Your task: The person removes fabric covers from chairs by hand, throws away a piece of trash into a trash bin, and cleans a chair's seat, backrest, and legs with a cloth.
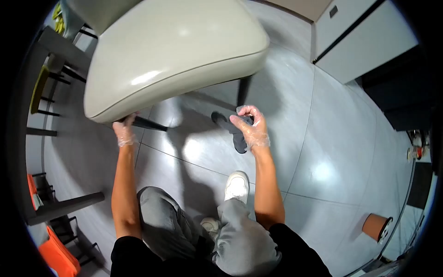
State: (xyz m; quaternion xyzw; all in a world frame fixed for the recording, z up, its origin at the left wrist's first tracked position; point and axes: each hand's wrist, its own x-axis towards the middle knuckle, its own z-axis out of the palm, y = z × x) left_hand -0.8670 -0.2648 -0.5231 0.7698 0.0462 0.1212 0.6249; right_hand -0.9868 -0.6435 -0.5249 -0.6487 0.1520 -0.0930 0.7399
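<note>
A cream padded chair [177, 51] fills the upper part of the head view, tilted, with its dark legs pointing down and away. My left hand [124, 131], in a clear plastic glove, grips the underside of the seat's near left corner, beside a dark leg [150, 123]. Some of its fingers are hidden beneath the seat. My right hand [254, 128], gloved the same way, is closed on a dark grey cloth [237, 138] that hangs in folds from the fingers. Just above that hand is another dark chair leg [243, 90]; whether they touch I cannot tell.
Grey tiles [304, 152] cover the floor. A brown bin [374, 227] lies to the right, near the wall. White cabinets [364, 44] stand at upper right. Dark table parts [69, 207] and orange chairs [57, 254] line the left. My white shoe [237, 186] is below the cloth.
</note>
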